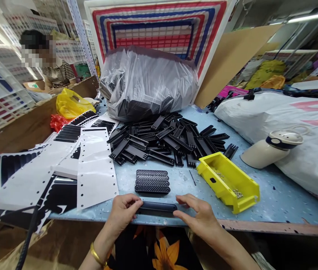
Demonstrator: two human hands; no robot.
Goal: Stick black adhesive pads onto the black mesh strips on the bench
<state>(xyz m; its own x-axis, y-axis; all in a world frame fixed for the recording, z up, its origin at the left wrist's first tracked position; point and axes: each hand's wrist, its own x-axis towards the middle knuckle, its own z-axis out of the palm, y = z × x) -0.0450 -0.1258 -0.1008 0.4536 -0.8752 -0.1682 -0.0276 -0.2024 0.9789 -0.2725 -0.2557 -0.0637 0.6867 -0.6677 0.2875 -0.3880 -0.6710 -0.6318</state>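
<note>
A long, smooth black plastic strip [159, 207] with rounded ends lies level near the table's front edge. My left hand [123, 210] pinches its left end between thumb and fingers. At the strip's right end, my right hand [197, 212] has thumb and fingers apart around the tip; whether the thumb touches it I cannot tell. Just beyond the strip sits a neat row of black lattice-patterned pieces [152, 182], side by side. Farther back is a loose heap of black plastic pieces [161, 140], several with pronged ends.
A yellow bin [226, 183] with small metal bits stands at right, near a cream bottle [271, 148] leaning on a white sack [294, 112]. White perforated sheets [97, 168] cover the left. Behind are a plastic-wrapped bundle [150, 82], a striped crate [159, 11] and a seated person [54, 71].
</note>
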